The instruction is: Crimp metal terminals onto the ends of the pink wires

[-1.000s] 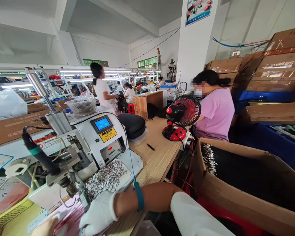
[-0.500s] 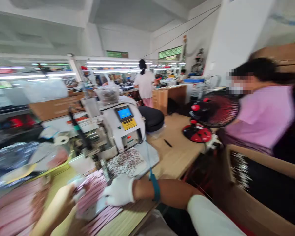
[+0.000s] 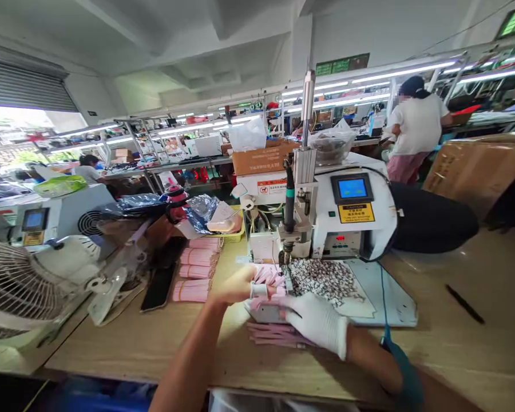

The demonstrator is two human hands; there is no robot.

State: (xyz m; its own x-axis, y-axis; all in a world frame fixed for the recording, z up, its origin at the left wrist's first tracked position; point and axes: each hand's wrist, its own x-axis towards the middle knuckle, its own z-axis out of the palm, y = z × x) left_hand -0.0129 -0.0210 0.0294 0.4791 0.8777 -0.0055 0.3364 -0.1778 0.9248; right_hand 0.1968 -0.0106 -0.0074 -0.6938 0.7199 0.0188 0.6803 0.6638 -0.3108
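Note:
My left hand [image 3: 236, 286], bare apart from a white band round a finger, is closed around a bunch of pink strips [image 3: 268, 277] below the tip of a soldering iron [image 3: 289, 197] mounted upright on a white bench machine [image 3: 326, 213]. Close beside it, my right hand [image 3: 320, 322] wears a white glove. Its fingers close on a pink strip's end at the small metal block in front of the iron; the fingertips are partly hidden. More loose pink strips [image 3: 274, 335] lie on the table just under the gloved hand.
Small white-and-brown pieces [image 3: 326, 280] cover the machine's base plate. Banded pink bundles [image 3: 195, 272] lie left, near a black phone-like slab [image 3: 158, 283] and a white fan [image 3: 21, 286]. A black pen [image 3: 464, 303] lies right. A blue cord [image 3: 384, 303] runs to my right wrist. One person stands behind.
My view has swung left, bringing the machine to the middle and the fan and bundles into sight. Both hands stay close together at the pink strips by the machine.

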